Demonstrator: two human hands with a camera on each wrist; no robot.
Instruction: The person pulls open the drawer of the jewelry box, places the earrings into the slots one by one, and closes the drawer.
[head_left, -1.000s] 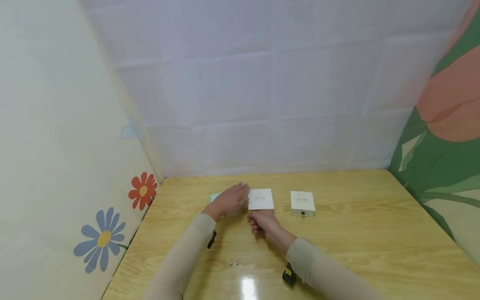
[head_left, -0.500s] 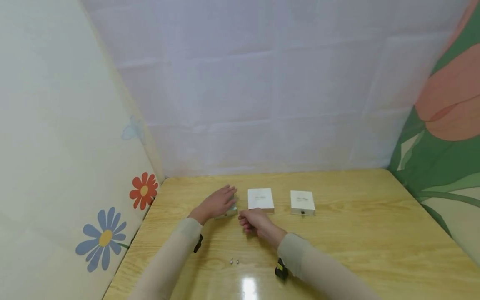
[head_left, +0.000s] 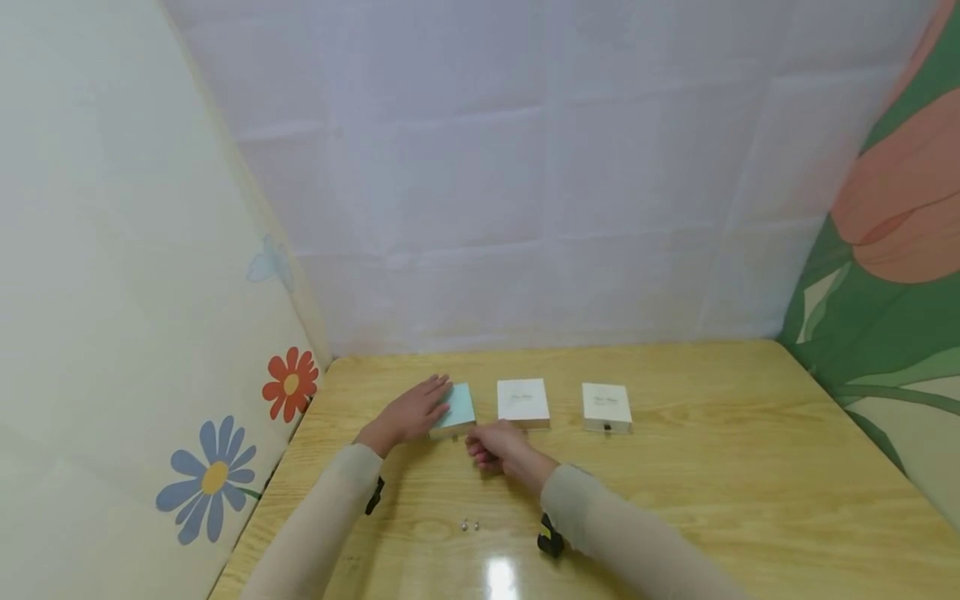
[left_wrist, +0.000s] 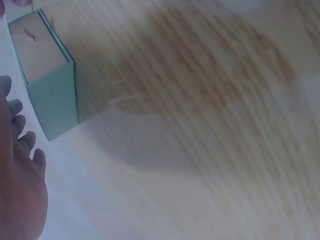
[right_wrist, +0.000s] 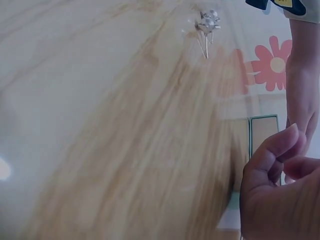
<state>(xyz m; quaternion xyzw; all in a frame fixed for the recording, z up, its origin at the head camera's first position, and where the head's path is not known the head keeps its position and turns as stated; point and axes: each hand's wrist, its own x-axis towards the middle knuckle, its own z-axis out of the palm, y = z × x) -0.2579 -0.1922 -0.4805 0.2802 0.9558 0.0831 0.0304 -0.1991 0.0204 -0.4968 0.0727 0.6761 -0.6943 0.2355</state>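
A light teal drawer box with a pale front and a small tab stands at the left of a row. My left hand rests straight fingers on its left part in the head view; the left wrist view shows the box's teal side beside my fingers. My right hand is close to the box's front right corner. Its fingers are curled, and nothing shows between them; the tab is apart from them. Two small silver earrings lie on the table nearer to me.
Two white boxes stand to the right of the teal one, a middle box and a right box with a black tab. The wooden table meets a white cloth backdrop and flower-printed side walls.
Both hands have moved left, from the middle white box to the teal box. The left hand has uncovered much of the teal lid. The boxes and earrings have stayed in place.
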